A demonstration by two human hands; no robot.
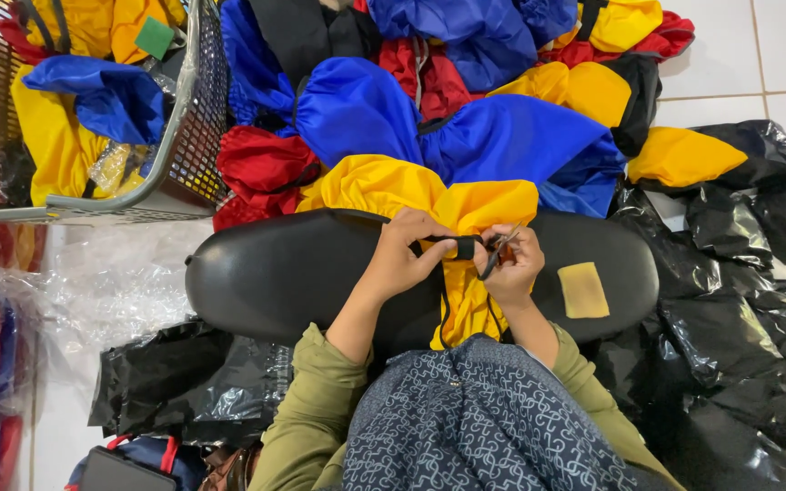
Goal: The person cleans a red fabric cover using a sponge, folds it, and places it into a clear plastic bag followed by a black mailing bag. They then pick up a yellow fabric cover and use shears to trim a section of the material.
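Left hand [399, 257] closed around a black strap [455, 246], pinching it taut over the yellow cloth [466, 300]. Right hand [516, 270] closed on small scissors [495, 255], blades angled at the strap's end, just touching or nearly so; hard to tell which. Yellow cloth draped across a long black padded bench [275, 273], hanging down toward the lap. Small yellow patch [583, 289] lying flat on the bench, right of the hands. Beyond the bench, a heap of blue, red and yellow cloth [466, 118] on the floor. Wire basket [188, 136] at upper left, filled with more yellow and blue cloth. Black plastic bags [739, 300] crumpled at right.
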